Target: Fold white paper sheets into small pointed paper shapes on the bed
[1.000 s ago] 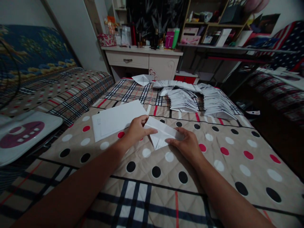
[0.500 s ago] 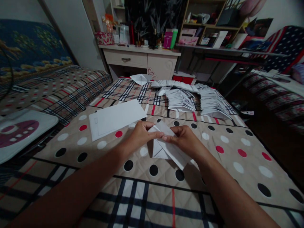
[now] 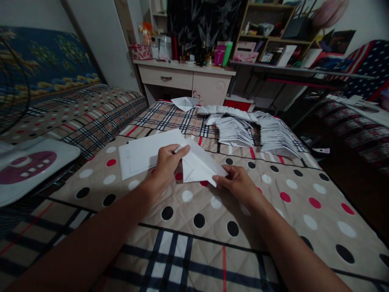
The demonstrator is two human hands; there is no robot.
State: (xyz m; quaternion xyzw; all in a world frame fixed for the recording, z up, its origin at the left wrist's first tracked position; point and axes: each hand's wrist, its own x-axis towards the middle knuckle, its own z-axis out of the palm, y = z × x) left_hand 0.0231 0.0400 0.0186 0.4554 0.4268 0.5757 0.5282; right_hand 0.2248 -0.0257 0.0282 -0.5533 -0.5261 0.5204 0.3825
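A folded sheet of white paper [image 3: 199, 164] is held between my two hands above the dotted bedspread. My left hand [image 3: 170, 162] pinches its upper left corner between thumb and fingers. At the lower right end, my right hand [image 3: 237, 180] grips the paper, thumb on top. Creases and layered flaps show on the paper's near side. Just left of it lies a flat stack of white paper [image 3: 146, 156], partly covered by my left hand. Farther back, folded white paper pieces stand packed in rows [image 3: 234, 132], with another row [image 3: 278, 136] to their right.
One folded paper [image 3: 184, 103] lies by itself at the bed's far edge. A white plastic lid-like object with a purple patch [image 3: 33, 168] is at the left. Behind the bed stand a white dresser [image 3: 170, 79] with bottles and boxes on it, and a shelf unit [image 3: 273, 39].
The folded paper has been lifted and opened wider. My left hand has moved left and up with its corner, and my right hand has slid to the paper's lower right end.
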